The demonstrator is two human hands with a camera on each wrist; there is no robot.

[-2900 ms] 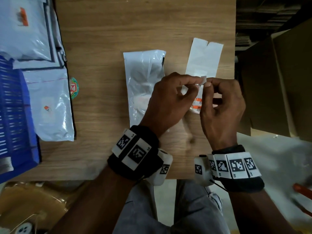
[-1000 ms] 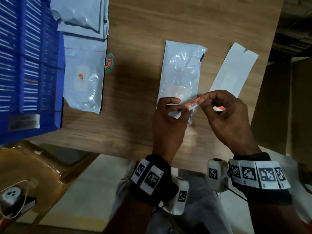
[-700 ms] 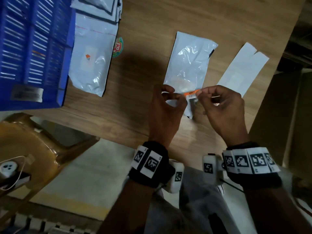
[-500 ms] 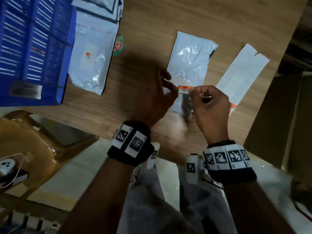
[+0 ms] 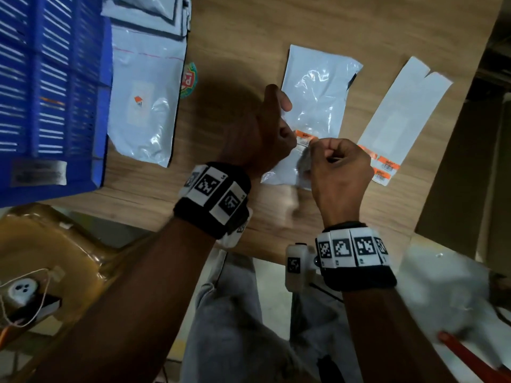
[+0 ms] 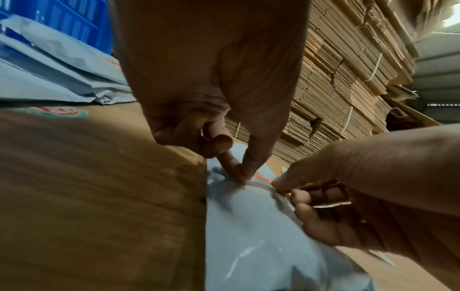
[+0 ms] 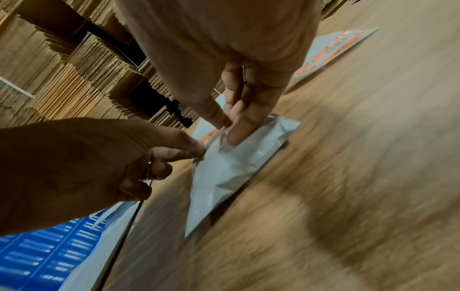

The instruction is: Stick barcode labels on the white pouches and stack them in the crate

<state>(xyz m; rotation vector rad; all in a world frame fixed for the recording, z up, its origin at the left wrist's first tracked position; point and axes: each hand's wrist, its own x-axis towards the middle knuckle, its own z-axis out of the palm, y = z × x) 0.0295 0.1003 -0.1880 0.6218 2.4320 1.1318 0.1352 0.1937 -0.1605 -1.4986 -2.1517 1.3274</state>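
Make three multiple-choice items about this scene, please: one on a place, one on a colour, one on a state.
1. Where does the blue crate stand?
A. at the table's left edge
B. at the table's right edge
C. on the chair

2. What colour is the band on the barcode label?
A. green
B. orange
C. purple

3. What is the state of the label now?
A. fully on the backing sheet
B. inside the crate
C. held by both hands over the white pouch

Answers:
1 A, the blue crate fills the left side of the table.
2 B, the barcode label shows orange.
3 C, the left hand and right hand pinch it at the white pouch, beside the backing sheet.
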